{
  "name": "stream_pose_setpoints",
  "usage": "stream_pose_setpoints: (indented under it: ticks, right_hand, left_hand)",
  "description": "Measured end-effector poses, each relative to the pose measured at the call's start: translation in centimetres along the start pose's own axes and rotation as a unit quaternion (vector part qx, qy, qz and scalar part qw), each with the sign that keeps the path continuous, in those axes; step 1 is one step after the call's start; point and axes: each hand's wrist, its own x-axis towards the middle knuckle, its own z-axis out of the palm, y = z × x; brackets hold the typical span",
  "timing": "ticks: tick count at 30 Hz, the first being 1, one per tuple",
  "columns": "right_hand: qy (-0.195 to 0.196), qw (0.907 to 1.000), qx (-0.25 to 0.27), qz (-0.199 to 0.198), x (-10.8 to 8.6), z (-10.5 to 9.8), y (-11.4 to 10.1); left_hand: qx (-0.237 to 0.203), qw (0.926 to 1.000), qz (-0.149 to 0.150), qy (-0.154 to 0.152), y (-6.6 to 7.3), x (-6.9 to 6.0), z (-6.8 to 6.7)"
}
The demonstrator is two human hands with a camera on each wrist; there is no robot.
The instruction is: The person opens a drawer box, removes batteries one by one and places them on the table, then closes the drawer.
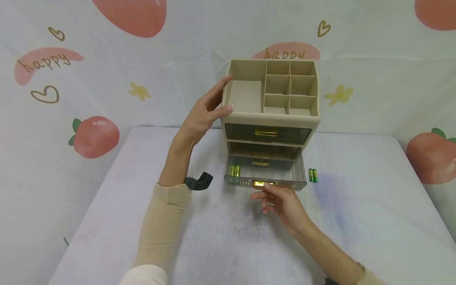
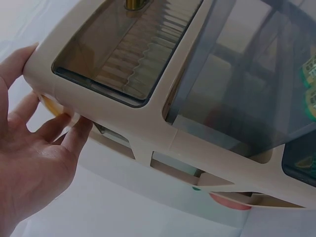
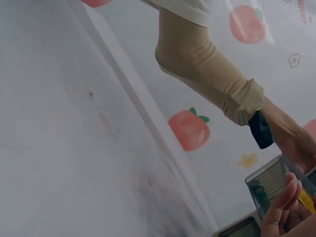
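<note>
Tan organizer point(image 1: 272, 117) standing toward the far edge, one clear drawer point(image 1: 286, 185) open

From the head view, we are looking down on the organizer, which is standing on the far part of the counter point(image 1: 221, 237). The left grip point(image 1: 206, 109) is holding the organizer's left wall, its thumb lying at the near corner and a finger reaching over the rim. The right grip point(image 1: 289, 209) is resting its thumb on the drawer's gold handle point(image 1: 259, 183), with the other fingers loosely bent on the near side; we cannot tell whether it is pinching. Two green-and-yellow batteries point(image 1: 235, 170) are lying side by side at the drawer's left end, and another pair of batteries point(image 1: 313, 175) is lying on the counter just to the right of the organizer. Only this view is showing us that second pair and the divided top compartments point(image 1: 278, 84).

The left wrist view is adding what the head view is hiding: the lower fingers point(image 2: 76, 136) are bending against the organizer, and openings point(image 2: 173, 168) are showing in its frame. Through the clear drawer we are glimpsing battery ends at the right edge.

The right wrist view is catching two fingertips beside the handle, mostly cropped, and the beige sleeve point(image 3: 197, 61) on the left arm, with a dark device point(image 3: 260, 130) showing at its cuff.
</note>
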Motion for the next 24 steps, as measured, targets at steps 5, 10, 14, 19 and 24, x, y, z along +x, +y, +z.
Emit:
stream_pose_setpoints:
  ticks: [5, 10, 14, 19, 24]
  right_hand:
    - [-0.001, 1.0, 0.001, 0.002, -0.5, 0.2, 0.3]
    - [0.003, 1.0, -0.003, 0.008, -0.8, 0.3, 0.5]
    - [-0.004, 0.9999, -0.005, 0.011, -1.1, 0.3, 0.7]
    - [-0.006, 0.9999, 0.002, 0.013, -1.2, 0.3, 0.9]
    - [-0.012, 0.9998, 0.001, 0.016, -1.3, 0.3, 1.1]
  left_hand:
    - [-0.005, 1.0, -0.001, 0.002, -0.1, 0.1, 0.0]
    - [-0.005, 1.0, 0.0, 0.001, -0.1, 0.1, 0.0]
    - [-0.003, 1.0, -0.002, 0.001, -0.1, 0.1, 0.0]
    - [-0.003, 1.0, -0.002, 0.001, -0.1, 0.0, 0.0]
    - [-0.003, 1.0, 0.0, 0.002, -0.1, 0.1, 0.0]
